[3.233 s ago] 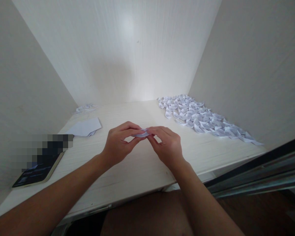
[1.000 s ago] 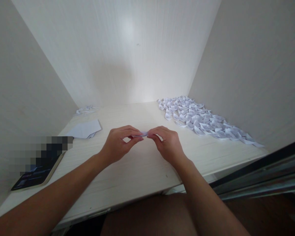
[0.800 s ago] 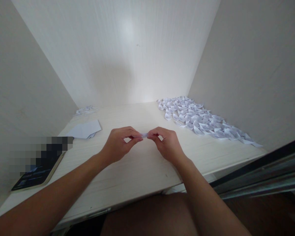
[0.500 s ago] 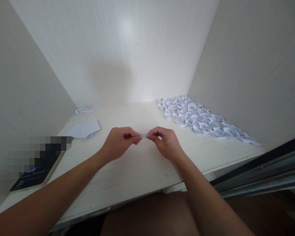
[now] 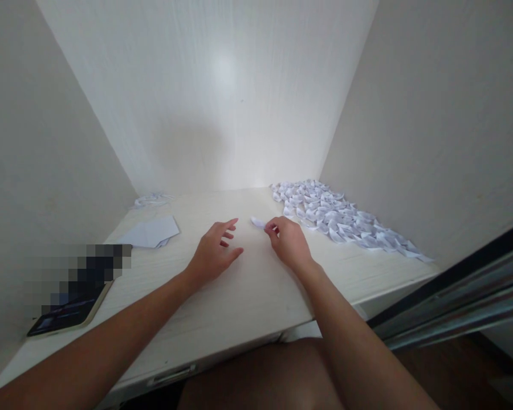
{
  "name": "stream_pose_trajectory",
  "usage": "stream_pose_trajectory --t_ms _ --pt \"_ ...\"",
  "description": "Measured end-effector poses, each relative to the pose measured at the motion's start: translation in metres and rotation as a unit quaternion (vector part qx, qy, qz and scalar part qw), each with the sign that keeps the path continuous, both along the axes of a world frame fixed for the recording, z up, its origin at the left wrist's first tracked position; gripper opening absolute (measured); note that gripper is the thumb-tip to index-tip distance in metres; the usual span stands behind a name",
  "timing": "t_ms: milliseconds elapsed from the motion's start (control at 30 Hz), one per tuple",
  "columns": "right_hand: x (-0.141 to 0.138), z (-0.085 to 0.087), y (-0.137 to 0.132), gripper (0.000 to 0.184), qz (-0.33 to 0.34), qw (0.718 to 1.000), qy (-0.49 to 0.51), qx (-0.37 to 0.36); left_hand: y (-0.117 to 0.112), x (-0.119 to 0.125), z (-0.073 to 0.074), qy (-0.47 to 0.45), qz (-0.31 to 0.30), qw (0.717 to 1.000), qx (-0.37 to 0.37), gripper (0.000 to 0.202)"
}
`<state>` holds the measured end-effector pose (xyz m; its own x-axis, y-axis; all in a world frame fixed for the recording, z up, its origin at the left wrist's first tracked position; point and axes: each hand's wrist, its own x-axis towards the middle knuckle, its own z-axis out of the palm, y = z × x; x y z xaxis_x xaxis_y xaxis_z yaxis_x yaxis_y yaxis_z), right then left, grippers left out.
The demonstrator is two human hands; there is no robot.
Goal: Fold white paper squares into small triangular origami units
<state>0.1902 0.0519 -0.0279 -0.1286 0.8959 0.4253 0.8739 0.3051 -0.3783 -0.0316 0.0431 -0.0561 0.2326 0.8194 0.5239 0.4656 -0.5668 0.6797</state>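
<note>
Between the fingertips of my right hand (image 5: 288, 242) is one end of a small folded white paper piece (image 5: 257, 222); its other end sticks out to the left, pointed. My left hand (image 5: 218, 250) is apart from it, with fingers spread and nothing in them, over the white desk (image 5: 239, 307). Many similar folded paper pieces (image 5: 333, 216) lie in a long pile to the right of my right hand, along the right wall. Left of my left hand lies a stack of flat white paper sheets (image 5: 151, 232).
A phone or tablet (image 5: 72, 310), partly blurred out, leans at the left wall. Thin white strips (image 5: 154, 199) lie in the back left corner. Walls rise on three sides. A dark-edged frame (image 5: 453, 279) stands beyond the desk's right edge.
My left hand has let go of the paper piece and opened, drawing away to the left. My right hand keeps the piece and has shifted slightly right.
</note>
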Motion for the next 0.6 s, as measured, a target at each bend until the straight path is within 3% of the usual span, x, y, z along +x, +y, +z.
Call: stream_pose_trajectory --t_ms 133,300,467,600 --pt "-0.001 0.010 0.044 0.024 -0.105 0.990 -0.086 -0.032 0.000 0.002 -0.001 0.069 -0.010 0.997 -0.020 0.038" --pt "-0.004 0.008 0.093 0.025 -0.171 0.976 -0.121 -0.055 -0.001 0.004 0.000 0.106 -0.042 0.993 -0.043 0.027" --pt "-0.005 0.000 0.112 0.024 -0.181 0.973 -0.127 -0.060 -0.001 0.007 0.003 0.116 -0.045 0.991 -0.048 0.021" --pt "0.004 0.008 0.114 0.025 -0.180 0.977 -0.101 -0.054 0.000 0.006 0.001 0.122 -0.050 0.990 -0.045 0.016"
